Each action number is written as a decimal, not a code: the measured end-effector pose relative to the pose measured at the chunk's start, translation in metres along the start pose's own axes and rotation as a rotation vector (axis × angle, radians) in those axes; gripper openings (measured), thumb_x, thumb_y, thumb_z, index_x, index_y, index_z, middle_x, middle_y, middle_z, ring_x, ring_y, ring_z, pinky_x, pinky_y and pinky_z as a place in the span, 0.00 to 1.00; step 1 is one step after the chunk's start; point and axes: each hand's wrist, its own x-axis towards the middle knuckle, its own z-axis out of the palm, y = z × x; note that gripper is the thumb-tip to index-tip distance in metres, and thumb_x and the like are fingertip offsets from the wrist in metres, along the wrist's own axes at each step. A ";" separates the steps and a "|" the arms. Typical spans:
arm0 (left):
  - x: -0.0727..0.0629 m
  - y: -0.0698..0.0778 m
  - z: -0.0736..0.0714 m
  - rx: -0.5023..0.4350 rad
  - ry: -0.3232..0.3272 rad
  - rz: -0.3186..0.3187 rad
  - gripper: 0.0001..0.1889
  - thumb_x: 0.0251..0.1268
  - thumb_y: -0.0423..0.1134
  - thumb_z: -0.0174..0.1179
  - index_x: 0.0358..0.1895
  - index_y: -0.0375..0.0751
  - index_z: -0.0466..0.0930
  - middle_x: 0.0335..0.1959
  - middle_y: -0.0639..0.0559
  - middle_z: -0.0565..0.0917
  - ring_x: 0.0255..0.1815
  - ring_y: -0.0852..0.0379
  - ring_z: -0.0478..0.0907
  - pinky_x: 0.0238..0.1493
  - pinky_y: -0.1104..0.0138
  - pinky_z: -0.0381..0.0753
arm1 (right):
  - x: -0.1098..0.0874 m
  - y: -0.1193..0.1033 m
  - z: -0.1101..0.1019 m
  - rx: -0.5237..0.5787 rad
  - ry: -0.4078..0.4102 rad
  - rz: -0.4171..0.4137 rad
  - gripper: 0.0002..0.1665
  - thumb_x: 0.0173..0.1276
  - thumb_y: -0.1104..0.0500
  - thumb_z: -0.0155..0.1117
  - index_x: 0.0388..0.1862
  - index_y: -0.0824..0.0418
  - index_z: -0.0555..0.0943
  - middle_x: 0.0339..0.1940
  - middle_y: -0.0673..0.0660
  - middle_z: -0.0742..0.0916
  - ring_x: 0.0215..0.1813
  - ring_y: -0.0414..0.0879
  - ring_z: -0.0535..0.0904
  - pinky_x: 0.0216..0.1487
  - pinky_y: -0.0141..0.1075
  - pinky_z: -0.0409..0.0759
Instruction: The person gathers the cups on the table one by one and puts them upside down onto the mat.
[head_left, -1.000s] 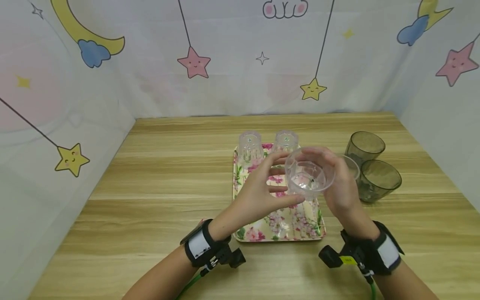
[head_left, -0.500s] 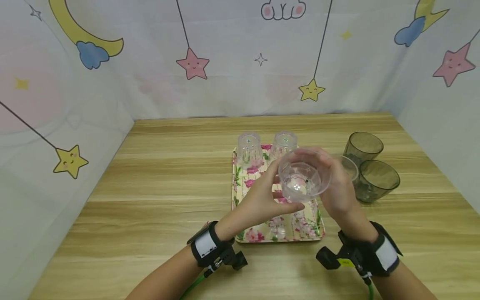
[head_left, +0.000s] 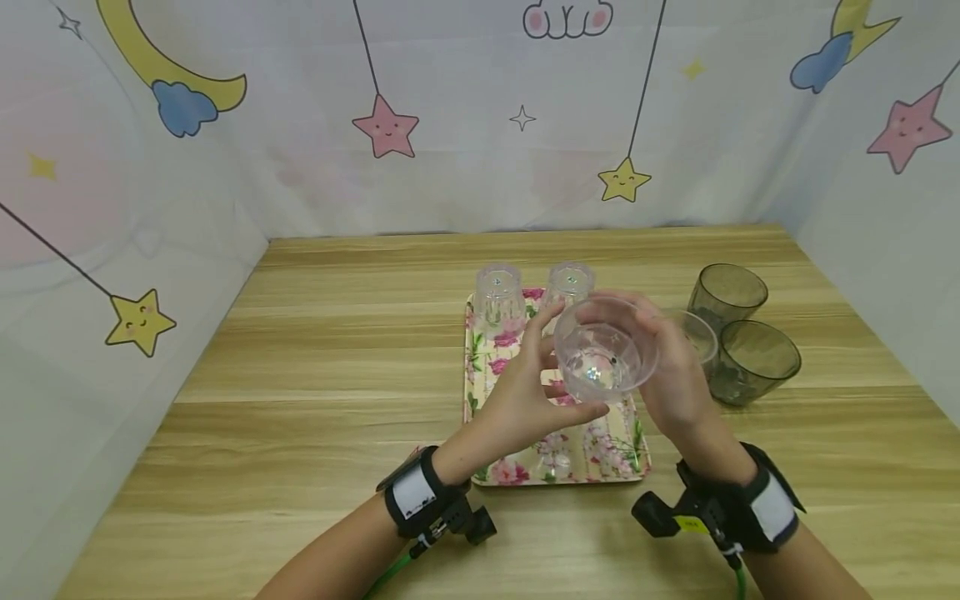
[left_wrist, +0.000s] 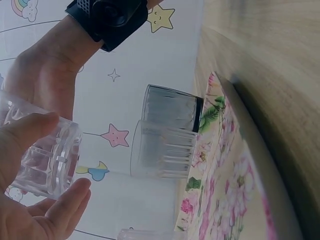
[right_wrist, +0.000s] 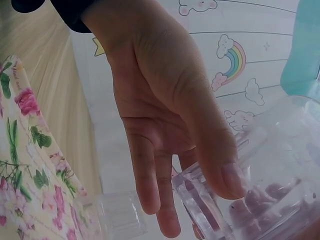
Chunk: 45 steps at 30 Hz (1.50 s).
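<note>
Both hands hold a clear faceted tumbler above the tray, its mouth tilted toward the head camera. My left hand grips it from the left, thumb low near the base. From the other side my right hand holds it, some fingers hidden behind the glass. The right wrist view has the right thumb against the tumbler. On the flowered tray, two clear tumblers, one at left and one at right, stand upside down at the far end.
Right of the right hand, another clear tumbler stands upright, partly hidden. Beside it are two smoky tumblers, one farther back and one nearer. All rest on a wood-grain table enclosed by printed cloth walls.
Over the last second the held tumbler has shifted slightly left and tilted a bit more toward the head camera, both hands staying on it. In the last half second almost nothing moves.
</note>
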 end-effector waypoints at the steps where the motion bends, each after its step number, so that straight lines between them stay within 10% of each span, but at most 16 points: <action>1: 0.000 0.000 0.000 -0.002 0.004 -0.004 0.61 0.47 0.37 0.75 0.73 0.71 0.35 0.66 0.50 0.73 0.59 0.50 0.78 0.47 0.71 0.86 | 0.000 -0.001 0.000 -0.003 0.002 0.001 0.24 0.80 0.54 0.29 0.61 0.57 0.72 0.52 0.46 0.86 0.57 0.43 0.79 0.59 0.33 0.79; 7: 0.000 -0.003 -0.001 -0.014 0.031 -0.023 0.60 0.46 0.37 0.75 0.73 0.70 0.36 0.67 0.50 0.73 0.58 0.50 0.79 0.46 0.66 0.87 | -0.005 -0.011 0.003 -0.144 0.033 0.003 0.22 0.77 0.55 0.43 0.67 0.52 0.66 0.60 0.49 0.80 0.62 0.42 0.75 0.61 0.37 0.76; 13: 0.000 -0.005 -0.002 -0.025 0.025 -0.014 0.59 0.48 0.38 0.74 0.72 0.72 0.36 0.66 0.53 0.74 0.59 0.51 0.79 0.47 0.68 0.87 | -0.007 -0.014 0.005 -0.540 0.026 -0.120 0.50 0.54 0.66 0.70 0.73 0.48 0.57 0.68 0.60 0.72 0.69 0.53 0.68 0.70 0.60 0.65; 19: 0.000 -0.005 -0.003 -0.023 0.013 -0.025 0.59 0.48 0.35 0.73 0.73 0.71 0.36 0.68 0.52 0.72 0.60 0.50 0.77 0.47 0.72 0.85 | -0.007 -0.015 0.007 -0.775 0.013 -0.196 0.64 0.40 0.61 0.82 0.75 0.47 0.56 0.68 0.59 0.73 0.69 0.56 0.69 0.65 0.57 0.73; 45: 0.001 0.001 -0.013 0.041 0.064 -0.006 0.55 0.46 0.41 0.75 0.74 0.62 0.44 0.66 0.50 0.74 0.61 0.53 0.77 0.55 0.62 0.84 | -0.006 -0.025 -0.009 -0.827 0.065 -0.179 0.60 0.44 0.62 0.80 0.74 0.40 0.57 0.64 0.59 0.79 0.66 0.44 0.72 0.65 0.57 0.70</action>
